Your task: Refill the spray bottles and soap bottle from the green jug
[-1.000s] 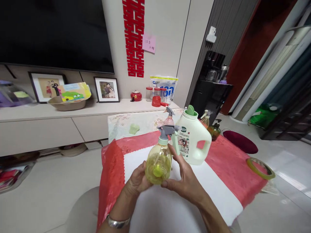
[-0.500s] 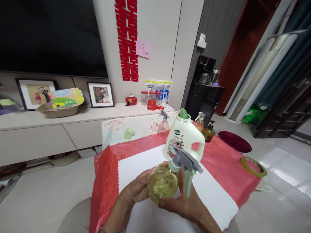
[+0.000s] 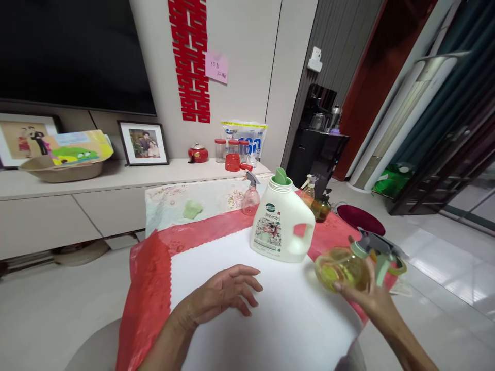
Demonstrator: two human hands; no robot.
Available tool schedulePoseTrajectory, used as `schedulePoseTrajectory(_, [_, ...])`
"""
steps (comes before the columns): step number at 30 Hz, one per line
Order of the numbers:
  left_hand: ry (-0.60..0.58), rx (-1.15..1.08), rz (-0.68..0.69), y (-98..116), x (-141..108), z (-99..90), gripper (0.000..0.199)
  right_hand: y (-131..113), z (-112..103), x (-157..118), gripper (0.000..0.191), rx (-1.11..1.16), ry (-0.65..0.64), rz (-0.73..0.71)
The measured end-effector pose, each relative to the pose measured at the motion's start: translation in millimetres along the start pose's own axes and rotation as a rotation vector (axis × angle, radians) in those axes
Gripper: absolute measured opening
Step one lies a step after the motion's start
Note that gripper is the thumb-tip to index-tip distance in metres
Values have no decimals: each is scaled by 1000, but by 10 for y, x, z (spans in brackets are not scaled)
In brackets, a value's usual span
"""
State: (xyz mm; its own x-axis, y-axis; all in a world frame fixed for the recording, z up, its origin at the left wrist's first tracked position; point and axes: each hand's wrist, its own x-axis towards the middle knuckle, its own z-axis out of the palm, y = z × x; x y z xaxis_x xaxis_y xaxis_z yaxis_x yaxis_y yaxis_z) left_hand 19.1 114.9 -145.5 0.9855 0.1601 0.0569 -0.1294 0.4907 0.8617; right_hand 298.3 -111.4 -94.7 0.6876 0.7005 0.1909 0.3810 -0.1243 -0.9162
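Spray bottle [image 3: 337, 269] in the right hand [image 3: 367, 296], thumb across the near side, other fingers mostly hidden behind. Held at the right edge of the work area, tipped well over, base to the left and head to the right.

Its look: round-bellied, see-through, yellow-tinted, with a brighter yellow patch towards the base. Pale green collar, grey head, pale green trigger hanging down. Slight blur; cannot tell how much liquid is inside.

Left hand [image 3: 228, 288] holds nothing: palm turned inward, fingers loosely spread and a little bent above the white mat [image 3: 286, 324].

Just behind the bottle's head, partly covered by it, a roll of tape [image 3: 400, 268]. Near the far edge of the mat, a cream jug [image 3: 284, 221] stands upright, a green cup [image 3: 281, 176] in its mouth. Red sheet [image 3: 149, 288] under the mat.

Further back: pink sprayer [image 3: 251, 201] to the jug's left, brown pump bottle [image 3: 321, 210] to its right, both upright. Beyond the table, a pale cabinet [image 3: 131, 180] carries a small red pot [image 3: 198, 153].
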Motion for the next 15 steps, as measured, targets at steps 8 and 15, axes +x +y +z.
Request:
schedulePoseTrajectory(8, [1, 5, 3, -12, 0, -46, 59, 575, -298, 872, 82, -134, 253, 43])
schedulePoseTrajectory(15, [8, 11, -20, 13, 2, -52, 59, 839, -238, 1406, 84, -196, 317, -20])
